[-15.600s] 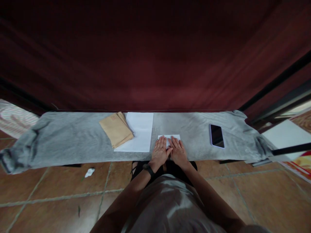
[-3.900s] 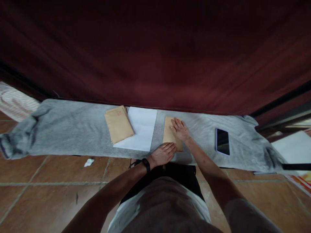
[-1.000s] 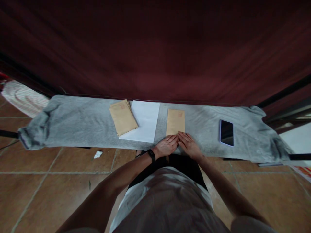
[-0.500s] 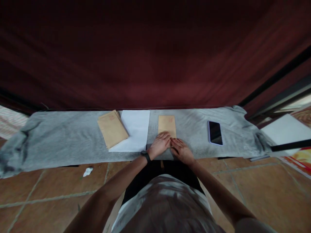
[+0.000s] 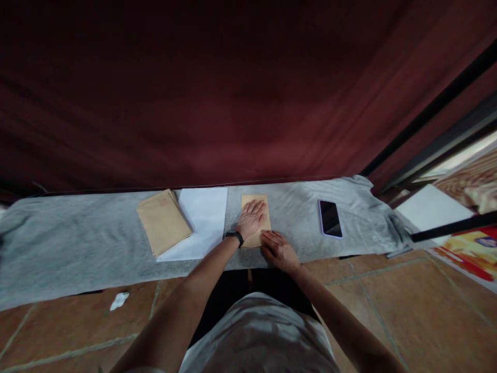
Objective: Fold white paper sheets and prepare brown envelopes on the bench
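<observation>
One brown paper envelope (image 5: pixel 254 240) lies flat on the grey cloth in front of me. My left hand (image 5: pixel 251 217) is laid flat over its upper middle, fingers stretched out and a dark band on the wrist. At the envelope's lower right edge, my right hand (image 5: pixel 278 249) rests with its fingers out, the tips touching the paper. Both palms face down, and part of the envelope is hidden under them. Off to the left, a stack of brown envelopes (image 5: pixel 163 221) overlaps a pile of white paper (image 5: pixel 207 220).
A phone (image 5: pixel 330 218) with a light purple edge lies to the right on the grey cloth (image 5: pixel 85 243). Dark red fabric (image 5: pixel 233 103) rises behind the narrow surface. A white board (image 5: pixel 433 207) and a dark bar stand at far right. Crumpled white paper (image 5: pixel 119 300) is on the tiled floor.
My left hand has moved up the envelope, away from my right hand, and now lies flat on it. My right hand stays at the lower right edge. The view has shifted slightly.
</observation>
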Motion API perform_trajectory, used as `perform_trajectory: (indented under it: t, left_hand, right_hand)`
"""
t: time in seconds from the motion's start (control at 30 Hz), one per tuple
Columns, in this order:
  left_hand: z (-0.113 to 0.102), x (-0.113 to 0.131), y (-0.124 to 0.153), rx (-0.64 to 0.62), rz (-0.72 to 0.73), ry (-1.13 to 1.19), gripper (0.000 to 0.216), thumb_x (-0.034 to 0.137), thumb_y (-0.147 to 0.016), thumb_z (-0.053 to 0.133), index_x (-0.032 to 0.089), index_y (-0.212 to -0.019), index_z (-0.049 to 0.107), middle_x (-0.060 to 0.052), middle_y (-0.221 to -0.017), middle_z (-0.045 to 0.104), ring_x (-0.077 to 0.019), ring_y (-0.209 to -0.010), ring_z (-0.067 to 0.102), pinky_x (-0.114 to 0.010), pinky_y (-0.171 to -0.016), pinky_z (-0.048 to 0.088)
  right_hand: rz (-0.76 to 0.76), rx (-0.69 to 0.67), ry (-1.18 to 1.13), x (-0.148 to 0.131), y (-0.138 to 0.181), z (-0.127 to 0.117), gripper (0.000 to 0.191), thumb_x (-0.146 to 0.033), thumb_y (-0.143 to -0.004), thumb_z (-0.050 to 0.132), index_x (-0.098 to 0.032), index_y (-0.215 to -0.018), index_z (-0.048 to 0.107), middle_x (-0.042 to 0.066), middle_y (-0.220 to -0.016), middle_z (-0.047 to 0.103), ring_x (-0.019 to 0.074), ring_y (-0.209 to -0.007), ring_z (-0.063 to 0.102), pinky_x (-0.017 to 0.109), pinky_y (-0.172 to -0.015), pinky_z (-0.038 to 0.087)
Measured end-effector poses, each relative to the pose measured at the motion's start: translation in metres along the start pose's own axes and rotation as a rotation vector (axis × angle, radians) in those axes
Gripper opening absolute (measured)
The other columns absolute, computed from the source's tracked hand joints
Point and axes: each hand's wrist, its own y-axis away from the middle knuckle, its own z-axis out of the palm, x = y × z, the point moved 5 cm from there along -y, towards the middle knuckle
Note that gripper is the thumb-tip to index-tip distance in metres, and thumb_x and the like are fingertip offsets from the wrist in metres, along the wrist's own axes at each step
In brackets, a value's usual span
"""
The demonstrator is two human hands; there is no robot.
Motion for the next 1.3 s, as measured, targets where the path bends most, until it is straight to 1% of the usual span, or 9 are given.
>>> perform_trajectory:
  t: [0.17,0.33,0.47,0.63,0.8,0.93,1.07,1.2,1.3]
  left_hand:
    - [-0.004,0.010,0.020,-0.093,0.041,0.008,0.051,0.030,-0.103,0.034,0.017,-0.151,0.043,-0.008,-0.159,0.043,-0.0194,-0.149,0.035,-0.041,-0.124,0.027]
    - [-0.014,0.017,0.060,-0.168,0.113,0.064,0.050,0.031,-0.105,0.028,0.015,-0.150,0.045,-0.010,-0.158,0.044,-0.0168,-0.148,0.037,-0.039,-0.123,0.030]
    - [-0.027,0.022,0.095,-0.150,0.134,0.110,0.047,0.035,-0.105,0.032,0.018,-0.144,0.052,-0.009,-0.152,0.053,-0.0166,-0.143,0.044,-0.038,-0.119,0.037]
    - [-0.040,0.025,0.124,-0.033,0.054,0.174,0.038,0.029,-0.104,0.040,0.019,-0.134,0.060,-0.008,-0.139,0.065,-0.0179,-0.132,0.057,-0.039,-0.111,0.047]
    - [-0.039,0.027,0.124,0.082,-0.083,0.198,0.031,0.022,-0.101,0.044,0.021,-0.121,0.068,-0.008,-0.126,0.072,-0.0203,-0.118,0.065,-0.042,-0.104,0.052]
    - [-0.036,0.031,0.122,0.085,-0.088,0.141,0.030,0.020,-0.100,0.045,0.021,-0.121,0.067,-0.008,-0.127,0.071,-0.0219,-0.117,0.065,-0.041,-0.101,0.052]
    - [-0.037,0.034,0.123,0.070,-0.092,0.101,0.028,0.018,-0.100,0.046,0.020,-0.121,0.065,-0.008,-0.127,0.070,-0.0222,-0.117,0.064,-0.040,-0.101,0.051]
    - [-0.038,0.037,0.125,0.042,-0.090,0.079,0.029,0.016,-0.099,0.046,0.019,-0.122,0.063,-0.008,-0.128,0.070,-0.0221,-0.120,0.064,-0.040,-0.102,0.051]
    - [-0.038,0.037,0.131,0.029,-0.045,0.080,0.035,0.011,-0.096,0.045,0.019,-0.125,0.062,-0.009,-0.133,0.067,-0.0211,-0.127,0.061,-0.040,-0.107,0.050]
  right_hand:
    - [0.006,0.020,-0.003,-0.002,0.000,-0.003,0.041,-0.031,-0.099,0.055,-0.022,-0.139,0.058,0.011,-0.145,0.059,0.0248,-0.136,0.054,0.050,-0.118,0.041]
    - [-0.001,0.020,-0.002,-0.003,0.000,-0.005,0.045,-0.028,-0.098,0.055,-0.024,-0.143,0.055,0.009,-0.146,0.058,0.0241,-0.135,0.055,0.050,-0.118,0.041]
    - [0.023,0.021,0.016,0.000,0.000,-0.001,0.042,-0.027,-0.099,0.055,-0.024,-0.141,0.058,0.008,-0.144,0.060,0.0231,-0.134,0.056,0.048,-0.119,0.041]
    - [0.054,0.029,0.018,0.005,0.000,0.003,0.038,-0.026,-0.100,0.054,-0.025,-0.137,0.062,0.007,-0.142,0.062,0.0222,-0.132,0.058,0.048,-0.118,0.043]
    - [0.066,0.051,0.010,0.006,-0.002,0.001,0.035,-0.024,-0.099,0.056,-0.027,-0.132,0.065,0.006,-0.138,0.065,0.0218,-0.130,0.059,0.047,-0.115,0.045]
    - [0.074,0.060,0.004,0.002,-0.004,0.000,0.034,-0.024,-0.099,0.054,-0.026,-0.131,0.065,0.006,-0.136,0.066,0.0219,-0.129,0.059,0.047,-0.114,0.046]
    - [0.094,0.101,0.066,-0.017,0.004,0.007,0.041,-0.021,-0.101,0.047,-0.022,-0.141,0.058,0.009,-0.144,0.060,0.0241,-0.136,0.054,0.050,-0.119,0.040]
    - [0.041,0.045,0.099,-0.043,0.020,0.020,0.048,-0.026,-0.102,0.048,-0.024,-0.150,0.048,0.009,-0.151,0.053,0.0267,-0.141,0.048,0.054,-0.121,0.036]
    - [0.072,0.041,0.122,-0.047,0.031,0.019,0.052,-0.030,-0.103,0.046,-0.024,-0.154,0.040,0.010,-0.154,0.049,0.0276,-0.143,0.046,0.055,-0.120,0.036]
